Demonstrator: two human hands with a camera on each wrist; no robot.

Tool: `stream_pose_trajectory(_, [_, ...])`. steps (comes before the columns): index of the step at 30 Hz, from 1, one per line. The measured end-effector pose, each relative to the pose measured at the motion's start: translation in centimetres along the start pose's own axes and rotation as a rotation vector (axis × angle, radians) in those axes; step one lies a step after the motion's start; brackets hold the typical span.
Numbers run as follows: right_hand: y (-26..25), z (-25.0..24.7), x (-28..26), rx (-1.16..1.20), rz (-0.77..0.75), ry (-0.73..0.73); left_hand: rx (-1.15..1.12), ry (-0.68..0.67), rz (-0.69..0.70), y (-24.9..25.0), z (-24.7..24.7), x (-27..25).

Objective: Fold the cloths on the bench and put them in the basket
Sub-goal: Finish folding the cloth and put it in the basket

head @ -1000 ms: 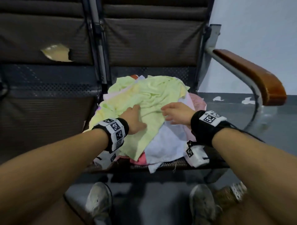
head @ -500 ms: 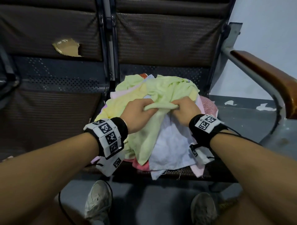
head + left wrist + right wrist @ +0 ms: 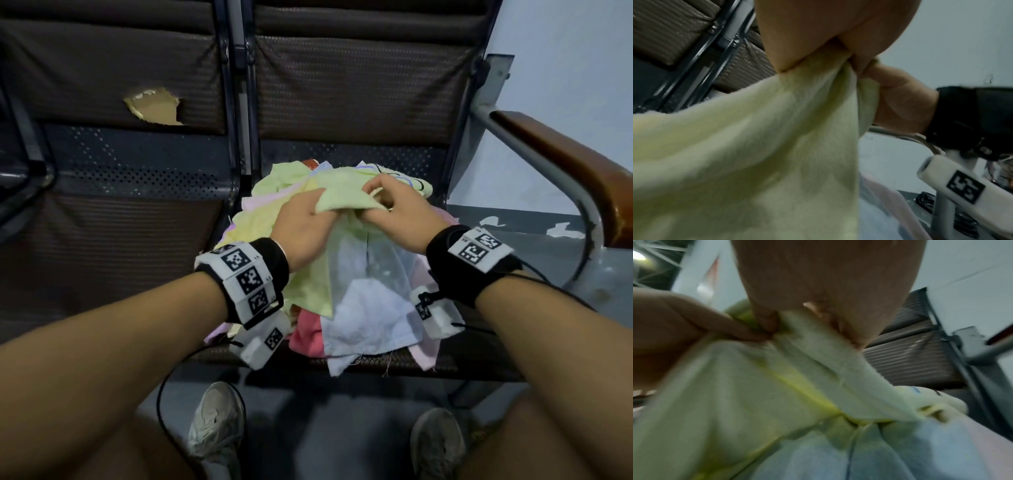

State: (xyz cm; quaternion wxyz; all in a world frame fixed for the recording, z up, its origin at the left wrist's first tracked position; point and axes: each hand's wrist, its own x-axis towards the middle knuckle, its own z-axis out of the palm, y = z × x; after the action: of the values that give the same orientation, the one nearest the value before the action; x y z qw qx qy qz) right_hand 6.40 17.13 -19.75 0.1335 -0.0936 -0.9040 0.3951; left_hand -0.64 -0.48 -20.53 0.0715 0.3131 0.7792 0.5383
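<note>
A heap of cloths [image 3: 363, 318] lies on the right bench seat: pale green, yellow, light blue, pink and white pieces. Both hands hold the top pale green cloth [image 3: 342, 197] lifted a little above the heap. My left hand [image 3: 310, 222] grips its left part, thumb on top. My right hand [image 3: 390, 205] pinches its right edge, fingers curled. The left wrist view shows the green cloth [image 3: 756, 154] hanging from my left hand [image 3: 813, 53], with the right hand [image 3: 900, 97] beside it. In the right wrist view, the right hand [image 3: 813, 313] pinches the green cloth [image 3: 756, 386]. No basket is in view.
The dark bench [image 3: 102, 246] has a bare left seat and a torn backrest patch [image 3: 154, 106]. A wooden armrest [image 3: 575, 171] on a metal frame stands at the right. My shoes [image 3: 215, 425] rest on the grey floor below the seat edge.
Both hands went from lying flat on the heap to grasping the green cloth, then lifted it up and away from the heap, bunching it between them.
</note>
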Motion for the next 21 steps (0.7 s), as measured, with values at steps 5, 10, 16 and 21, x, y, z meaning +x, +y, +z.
stream_pose_trajectory(5, [2.8, -0.8, -1.5, -0.421, 0.157, -0.261, -0.042, 0.067, -0.090, 0.2, -2.0, 0.7])
stream_pose_trajectory(10, [-0.1, -1.3, -1.0, -0.352, -0.029, -0.012, 0.280, -0.030, -0.195, -2.5, -2.8, 0.3])
stream_pose_trajectory(16, [-1.9, 0.3, -0.8, -0.186, -0.109, 0.038, 0.365, -0.137, 0.026, -2.3, -0.7, 0.0])
stream_pose_trajectory(21, [1.8, -1.7, -0.4, -0.390, 0.181, 0.082, 0.192, 0.047, -0.059, -2.0, -1.0, 1.1])
